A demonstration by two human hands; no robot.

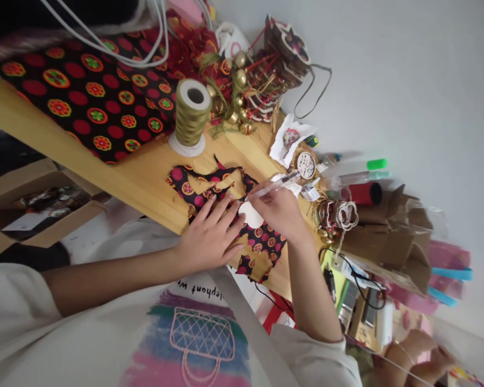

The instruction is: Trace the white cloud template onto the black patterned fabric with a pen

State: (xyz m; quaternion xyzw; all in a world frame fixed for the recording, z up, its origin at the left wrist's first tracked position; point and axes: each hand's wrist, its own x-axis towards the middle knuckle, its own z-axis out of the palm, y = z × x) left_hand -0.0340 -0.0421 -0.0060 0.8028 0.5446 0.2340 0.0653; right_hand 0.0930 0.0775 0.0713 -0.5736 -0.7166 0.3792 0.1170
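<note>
My right hand (280,212) grips a pen (272,186) with a clear barrel, its tip down near a small white rounded paper piece (250,215). That paper lies on dark patterned fabric (271,244) with ragged cut edges and orange and pink round motifs. My left hand (212,236) rests flat with fingers spread, its fingertips on the fabric and close to the paper's edge. More of the cut fabric, with holes in it, extends beyond my left fingers. The pen's tip is hidden by my fingers.
A spool of olive-gold thread (192,115) stands on the wooden table (145,180). Black cloth with bright circles (97,102) covers the table's left part. Gold bells (241,75), a white wrapper of beads (290,137) and cardboard (387,236) line the wall side. An open box (44,215) sits below left.
</note>
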